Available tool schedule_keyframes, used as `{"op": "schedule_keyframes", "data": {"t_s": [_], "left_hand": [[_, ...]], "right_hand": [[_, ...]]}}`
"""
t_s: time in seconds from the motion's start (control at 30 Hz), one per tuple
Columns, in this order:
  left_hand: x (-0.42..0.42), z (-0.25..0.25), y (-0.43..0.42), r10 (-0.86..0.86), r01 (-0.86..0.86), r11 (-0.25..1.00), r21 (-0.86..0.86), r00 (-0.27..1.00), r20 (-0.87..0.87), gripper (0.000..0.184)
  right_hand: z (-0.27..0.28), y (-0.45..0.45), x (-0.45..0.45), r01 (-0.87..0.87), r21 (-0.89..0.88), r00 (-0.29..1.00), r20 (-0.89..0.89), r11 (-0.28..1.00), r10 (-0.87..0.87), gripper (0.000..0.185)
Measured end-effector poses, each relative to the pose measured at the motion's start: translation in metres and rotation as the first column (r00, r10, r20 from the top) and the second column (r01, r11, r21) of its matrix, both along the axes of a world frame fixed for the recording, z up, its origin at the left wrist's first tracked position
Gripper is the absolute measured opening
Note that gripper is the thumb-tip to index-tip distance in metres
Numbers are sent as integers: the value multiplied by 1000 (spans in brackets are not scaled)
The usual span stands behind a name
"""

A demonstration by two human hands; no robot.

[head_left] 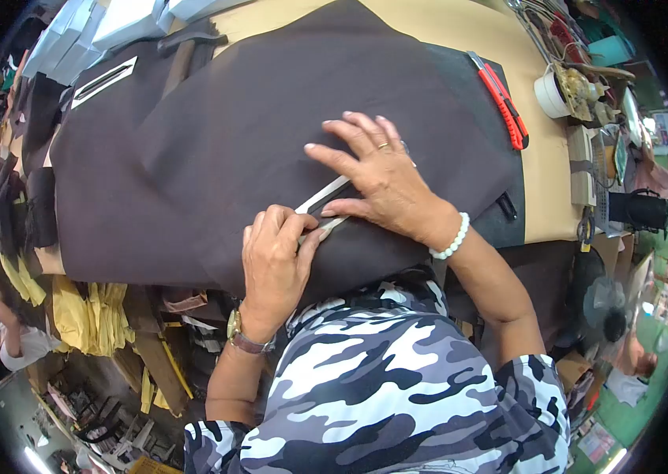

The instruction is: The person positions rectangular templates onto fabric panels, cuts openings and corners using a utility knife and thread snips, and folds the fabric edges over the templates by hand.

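Dark brown fabric [215, 142] is spread over the table in front of me. A narrow white-edged strip [320, 196] runs diagonally on it, around a slit. My left hand [277, 249] pinches the lower left end of this strip between thumb and fingers. Over the strip's upper right end lies my right hand [381, 174], its fingers spread and its thumb touching the strip's edge. A similar white-framed slit [104, 82] shows on a dark piece at the upper left.
A red box cutter [501, 103] lies on a dark green mat [514, 225] at the right. Behind it stands a white cup [549, 95]. Light blue stacks [133, 24] sit at the upper left, and yellow cloth [93, 316] hangs below the table. Other people are at both sides.
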State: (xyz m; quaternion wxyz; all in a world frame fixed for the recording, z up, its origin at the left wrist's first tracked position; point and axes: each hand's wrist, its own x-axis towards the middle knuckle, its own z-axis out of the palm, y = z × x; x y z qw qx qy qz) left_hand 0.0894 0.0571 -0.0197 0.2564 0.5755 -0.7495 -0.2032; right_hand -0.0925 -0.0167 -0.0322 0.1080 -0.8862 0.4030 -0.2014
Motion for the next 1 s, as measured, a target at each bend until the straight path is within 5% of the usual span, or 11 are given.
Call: {"op": "schedule_keyframes", "data": {"t_s": [0.17,0.37,0.63,0.77,0.87,1.0], "left_hand": [[19,-3,2,-33,35,999,26,998,-44,15],[18,-6,4,-4,3,1000,-26,998,-57,19],[25,-11,12,60,-54,993,-103,997,57,36],[26,-12,12,43,-36,992,-121,997,58,41],[37,2,10,-43,43,999,14,999,-2,47],[67,-5,7,244,-244,966,-81,970,-2,60]], "right_hand": [[0,-5,-24,75,1,996,-57,997,-75,66],[-4,7,21,-101,42,994,52,994,98,63],[1,0,4,-28,-8,999,-26,1000,28,65],[-7,15,31,-208,37,978,44,977,206,69],[0,1,22,-172,84,984,56,981,168,77],[9,-35,13,-98,62,970,228,993,81,41]]}}
